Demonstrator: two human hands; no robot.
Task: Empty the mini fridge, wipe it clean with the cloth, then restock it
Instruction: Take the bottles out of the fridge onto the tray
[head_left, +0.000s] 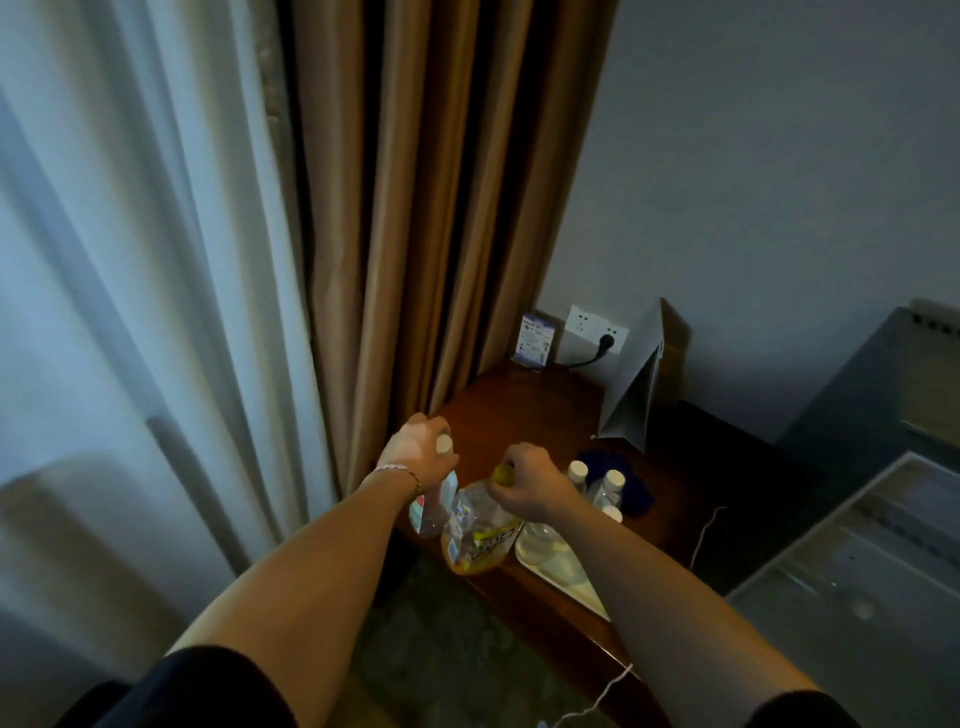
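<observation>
My left hand (418, 444) grips the white-capped neck of a clear bottle with a pink and white label (434, 506), held at the left end of the wooden table (524, 410). My right hand (527, 480) grips the yellow cap of a large bottle of yellow drink (478, 540) beside it. Three small white-capped water bottles (605, 486) stand just right of my right hand. Behind them lies a dark blue cloth (636, 496). At the lower right, the open mini fridge door (852, 577) shows its pale inner shelves.
A white tray (563, 571) lies near the table's front edge. A folded grey card (636, 379), a small blue leaflet stand (536, 338) and a wall socket with a black plug (597, 332) sit at the back. Brown and white curtains hang left. A white cable (701, 535) trails over the table.
</observation>
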